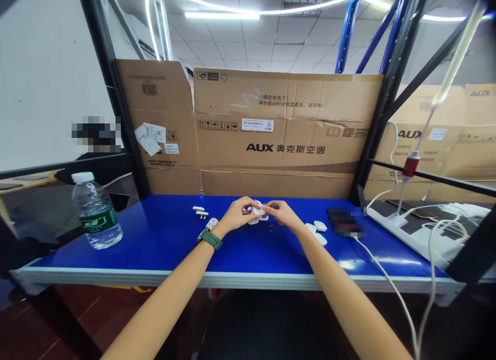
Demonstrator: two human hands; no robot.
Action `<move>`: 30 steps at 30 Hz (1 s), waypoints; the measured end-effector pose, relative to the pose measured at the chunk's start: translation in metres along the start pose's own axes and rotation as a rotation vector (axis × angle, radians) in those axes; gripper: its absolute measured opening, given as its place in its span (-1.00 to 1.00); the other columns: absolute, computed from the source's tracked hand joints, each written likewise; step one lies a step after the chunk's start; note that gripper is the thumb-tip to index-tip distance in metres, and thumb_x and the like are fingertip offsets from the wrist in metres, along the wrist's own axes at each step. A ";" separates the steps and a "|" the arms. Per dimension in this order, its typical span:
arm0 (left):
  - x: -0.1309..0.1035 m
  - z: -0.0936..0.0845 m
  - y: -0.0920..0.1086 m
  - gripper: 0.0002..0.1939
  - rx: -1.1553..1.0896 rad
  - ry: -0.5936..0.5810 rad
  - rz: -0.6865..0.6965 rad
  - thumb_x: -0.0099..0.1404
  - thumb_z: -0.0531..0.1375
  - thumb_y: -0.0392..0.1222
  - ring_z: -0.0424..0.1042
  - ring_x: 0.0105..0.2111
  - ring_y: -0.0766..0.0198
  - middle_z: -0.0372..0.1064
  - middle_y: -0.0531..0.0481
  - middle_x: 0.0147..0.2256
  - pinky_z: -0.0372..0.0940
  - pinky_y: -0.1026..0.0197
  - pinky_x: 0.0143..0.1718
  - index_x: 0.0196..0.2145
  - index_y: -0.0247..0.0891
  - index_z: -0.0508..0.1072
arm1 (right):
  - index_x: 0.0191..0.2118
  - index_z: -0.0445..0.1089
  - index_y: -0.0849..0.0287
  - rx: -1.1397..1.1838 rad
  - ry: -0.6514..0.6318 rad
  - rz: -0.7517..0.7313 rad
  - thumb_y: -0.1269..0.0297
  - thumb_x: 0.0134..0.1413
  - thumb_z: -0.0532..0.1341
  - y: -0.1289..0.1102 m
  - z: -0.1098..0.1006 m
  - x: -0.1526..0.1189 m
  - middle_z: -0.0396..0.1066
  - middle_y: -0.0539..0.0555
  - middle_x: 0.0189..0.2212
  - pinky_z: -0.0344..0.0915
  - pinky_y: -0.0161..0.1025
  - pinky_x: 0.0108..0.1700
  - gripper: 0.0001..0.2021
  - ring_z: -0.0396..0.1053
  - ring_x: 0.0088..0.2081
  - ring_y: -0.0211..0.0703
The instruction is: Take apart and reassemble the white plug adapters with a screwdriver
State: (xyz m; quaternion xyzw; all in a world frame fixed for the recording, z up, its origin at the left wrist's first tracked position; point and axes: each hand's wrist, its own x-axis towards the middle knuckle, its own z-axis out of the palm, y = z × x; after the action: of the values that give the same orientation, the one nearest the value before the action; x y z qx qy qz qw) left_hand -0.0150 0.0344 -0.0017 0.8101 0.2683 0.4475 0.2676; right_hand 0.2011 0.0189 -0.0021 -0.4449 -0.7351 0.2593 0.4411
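Workshop-type room or small assembly area: blue tabletop [155, 246] in a dark metal rack frame [374, 122], flattened AUX cardboard [248, 179] as back panel, LED strip lights [306, 10] overhead, tiled ceiling [228, 34], pwr strip [406, 236] w/ cables on R side, more boxes [434, 148] beyond.

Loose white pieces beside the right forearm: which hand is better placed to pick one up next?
Right, I'd judge. The right hand is nearer the loose white pieces, while the left hand would have to cross it; both hands are now at another white part.
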 end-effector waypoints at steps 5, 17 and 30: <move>-0.003 0.003 0.008 -0.64 0.028 -0.042 0.073 0.16 0.39 -0.11 0.49 -0.05 0.13 0.45 -0.09 -0.09 0.44 0.09 -0.03 -0.09 -0.20 0.50 | -0.11 0.48 0.22 0.317 -0.105 0.169 -0.12 0.01 0.32 -0.003 0.002 -0.005 0.31 -0.08 -0.59 -0.13 -0.38 -0.66 -0.50 -0.03 -0.69 -0.41; 0.000 -0.002 0.008 -0.84 0.399 0.054 0.173 0.26 0.30 -0.21 0.42 -0.21 0.16 0.44 -0.03 -0.23 0.29 0.14 -0.11 -0.18 -0.18 0.52 | -0.35 0.49 0.18 0.037 0.170 -0.208 0.17 -0.09 0.37 0.010 0.006 0.009 0.52 0.03 -0.38 0.25 -0.25 -0.21 -0.80 0.39 -0.32 -0.14; -0.002 0.000 0.005 -0.76 0.328 -0.016 0.046 0.38 0.18 -0.07 0.45 -0.32 0.20 0.50 0.01 -0.28 0.25 0.22 -0.26 -0.05 -0.17 0.47 | -0.25 0.50 0.19 -0.105 0.115 -0.205 0.10 0.10 0.26 0.007 0.007 0.005 0.50 0.04 -0.38 0.21 -0.27 -0.25 -0.76 0.36 -0.34 -0.16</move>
State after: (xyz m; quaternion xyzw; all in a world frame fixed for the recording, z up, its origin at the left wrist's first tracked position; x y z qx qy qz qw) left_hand -0.0154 0.0296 0.0004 0.8525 0.3168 0.3971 0.1235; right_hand 0.1971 0.0269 -0.0089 -0.4042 -0.7626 0.1480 0.4829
